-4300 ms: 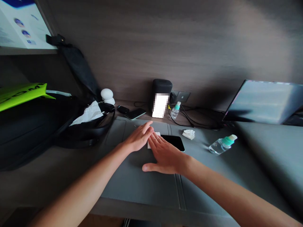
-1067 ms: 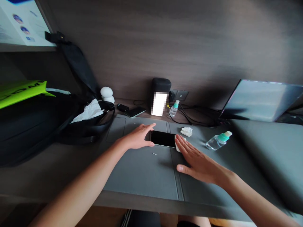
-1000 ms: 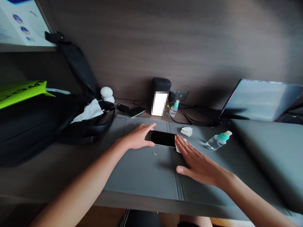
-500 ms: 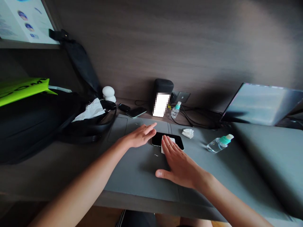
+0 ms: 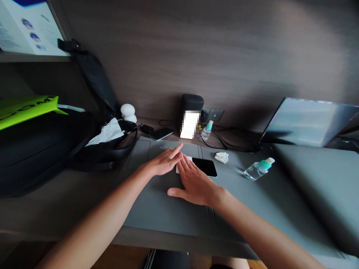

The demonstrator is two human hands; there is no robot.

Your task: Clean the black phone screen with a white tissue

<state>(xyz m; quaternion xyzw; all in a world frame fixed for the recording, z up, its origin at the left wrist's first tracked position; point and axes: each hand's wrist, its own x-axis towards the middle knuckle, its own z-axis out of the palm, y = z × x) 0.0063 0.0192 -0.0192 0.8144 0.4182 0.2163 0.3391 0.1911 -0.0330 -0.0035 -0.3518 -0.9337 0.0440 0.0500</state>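
Observation:
A black-screened smartphone (image 5: 206, 167) lies flat on the grey desk mat (image 5: 168, 201). My right hand (image 5: 198, 185) rests palm down over its left part, fingers straight and thumb spread out. Under those fingers is a white tissue (image 5: 177, 170), mostly covered by the hand. At the phone's left end, my left hand (image 5: 165, 161) has its index finger stretched out and its thumb touching or nearly touching my right fingertips. Whether the left hand presses on the phone's edge is hidden.
A crumpled tissue (image 5: 221, 157) lies right of the phone. Farther right, a clear spray bottle (image 5: 255, 171) lies tilted; a second spray bottle (image 5: 206, 131) stands near the cables. A laptop (image 5: 308, 121) is at right, a black bag (image 5: 42, 157) at left. Another phone (image 5: 160, 133) lies behind.
My right hand has slid left along the phone with the tissue, uncovering the right part of the screen. My left hand has stayed nearly in place.

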